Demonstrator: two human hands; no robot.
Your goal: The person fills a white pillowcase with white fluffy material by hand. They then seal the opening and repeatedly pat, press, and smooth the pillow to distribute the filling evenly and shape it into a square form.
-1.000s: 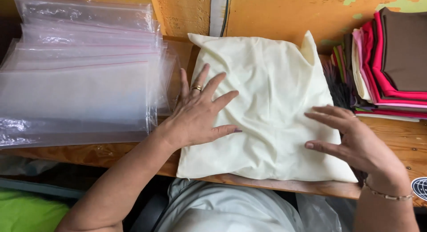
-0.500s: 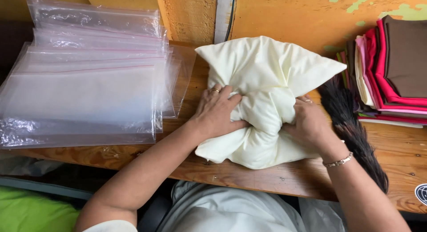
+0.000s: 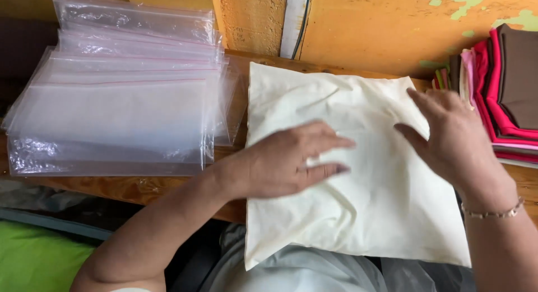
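A cream fabric cushion [image 3: 358, 202] lies flat on the wooden table [image 3: 129, 188], its near edge hanging over the table's front. My left hand [image 3: 286, 160] rests palm down on its left half, fingers stretched to the right. My right hand [image 3: 454, 138] lies flat on its upper right part, fingers apart and pointing up left. Neither hand grips anything.
A stack of clear zip-top plastic bags [image 3: 117, 113] covers the table's left side. Folded fabrics in red, pink and brown [image 3: 504, 96] are piled at the right edge. A worn orange wall [image 3: 370, 29] stands right behind the table. Something green [image 3: 33, 261] lies below left.
Half a second ago both hands squeezed the cushion into a bunched lump. Now it is spread flat again and the hands lie open on top of it.
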